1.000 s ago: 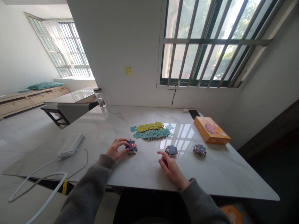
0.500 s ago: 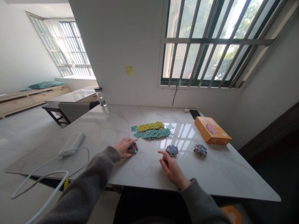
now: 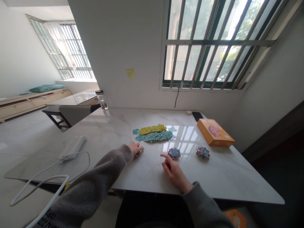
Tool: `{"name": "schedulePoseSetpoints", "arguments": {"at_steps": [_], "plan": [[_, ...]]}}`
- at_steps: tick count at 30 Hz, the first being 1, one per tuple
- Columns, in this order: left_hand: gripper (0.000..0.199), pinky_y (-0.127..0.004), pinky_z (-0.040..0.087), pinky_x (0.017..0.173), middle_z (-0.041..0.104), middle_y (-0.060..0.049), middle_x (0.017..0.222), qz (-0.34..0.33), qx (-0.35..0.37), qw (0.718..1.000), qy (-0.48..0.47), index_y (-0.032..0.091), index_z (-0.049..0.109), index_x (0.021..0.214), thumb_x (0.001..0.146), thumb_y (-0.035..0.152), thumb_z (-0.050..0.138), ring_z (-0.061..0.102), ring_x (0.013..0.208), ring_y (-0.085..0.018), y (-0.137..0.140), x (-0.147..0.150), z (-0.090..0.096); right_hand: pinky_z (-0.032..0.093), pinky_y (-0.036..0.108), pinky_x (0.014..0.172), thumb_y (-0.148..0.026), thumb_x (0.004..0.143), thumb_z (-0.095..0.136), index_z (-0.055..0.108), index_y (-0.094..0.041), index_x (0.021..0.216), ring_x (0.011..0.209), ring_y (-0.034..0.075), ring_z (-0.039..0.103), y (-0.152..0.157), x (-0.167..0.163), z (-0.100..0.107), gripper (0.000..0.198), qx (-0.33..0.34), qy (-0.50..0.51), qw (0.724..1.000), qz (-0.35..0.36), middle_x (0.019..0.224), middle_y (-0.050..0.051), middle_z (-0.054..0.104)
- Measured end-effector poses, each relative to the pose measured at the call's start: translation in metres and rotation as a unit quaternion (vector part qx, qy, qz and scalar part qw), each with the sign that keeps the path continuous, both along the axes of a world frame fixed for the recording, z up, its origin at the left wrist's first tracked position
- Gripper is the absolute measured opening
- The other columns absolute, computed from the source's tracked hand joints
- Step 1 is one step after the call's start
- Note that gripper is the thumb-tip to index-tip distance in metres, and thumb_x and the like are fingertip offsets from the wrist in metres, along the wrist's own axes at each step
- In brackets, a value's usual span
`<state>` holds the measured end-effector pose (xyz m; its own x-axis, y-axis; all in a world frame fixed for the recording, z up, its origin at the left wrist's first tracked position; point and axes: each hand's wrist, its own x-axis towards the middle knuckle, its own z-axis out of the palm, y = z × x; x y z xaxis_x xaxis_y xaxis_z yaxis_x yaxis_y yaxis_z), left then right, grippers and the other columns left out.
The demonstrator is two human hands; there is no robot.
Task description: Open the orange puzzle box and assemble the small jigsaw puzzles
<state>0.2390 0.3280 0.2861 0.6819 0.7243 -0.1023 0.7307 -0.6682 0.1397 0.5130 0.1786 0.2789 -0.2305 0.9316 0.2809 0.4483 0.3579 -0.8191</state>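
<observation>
"Left side?"
"Bottle (image 3: 102, 100) at the far edge of the table (image 3: 144, 172). Left hand (image 3: 136, 148) laid over the left stack of puzzle pieces (image 3: 137, 154), mostly hiding it; cannot tell whether it pinches any"
"Centre?"
"Yellow pieces (image 3: 153, 129) and teal pieces (image 3: 158, 136) heaped beyond the hands"
"Right hand (image 3: 175, 173)?"
"Relaxed, index finger extended, just beside the middle stack (image 3: 175, 152)"
"Far right?"
"Right stack (image 3: 203, 153), then orange box (image 3: 215, 132)"

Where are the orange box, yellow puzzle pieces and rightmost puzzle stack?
Orange box (image 3: 215, 130), head view: its top face.
Yellow puzzle pieces (image 3: 152, 129), head view: middle of the row.
Rightmost puzzle stack (image 3: 203, 152), head view: its top.
</observation>
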Motion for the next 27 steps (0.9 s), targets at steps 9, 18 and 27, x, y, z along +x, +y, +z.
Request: {"name": "schedulePoseSetpoints", "arguments": {"at_steps": [9,18,27], "plan": [[0.075,-0.038,0.047,0.089,0.062,-0.011,0.121,0.03,-0.067,0.992,0.101,0.02,0.059,0.124,0.052,0.006,0.072,0.061,0.1,-0.03,0.022,0.002,0.021,0.039,0.025,0.062,-0.025,0.098,0.044,0.051,-0.018,0.13,0.062,0.013,0.047,0.001,0.0,-0.004,0.034,0.013,0.01,1.0,0.004,0.07,-0.004,0.048],[0.082,-0.044,0.045,0.096,0.057,-0.015,0.13,0.045,-0.074,0.99,0.108,0.017,0.056,0.128,0.05,0.011,0.079,0.057,0.108,-0.033,0.028,-0.005,0.022,0.042,0.026,0.06,-0.024,0.098,0.043,0.057,-0.02,0.121,0.062,0.014,0.047,0.001,0.005,-0.003,0.027,0.097,0.018,0.993,-0.06,0.077,0.0,0.054],[0.076,-0.033,0.047,0.097,0.063,-0.007,0.121,0.037,-0.11,0.993,0.039,0.022,0.055,0.131,0.059,0.023,0.076,0.062,0.108,-0.026,0.031,-0.023,0.042,0.045,0.045,0.099,-0.024,0.091,0.055,0.06,-0.023,0.117,0.111,0.027,0.053,0.029,0.08,0.001,0.026,0.157,-0.119,0.974,-0.11,0.115,0.01,0.06]]}}
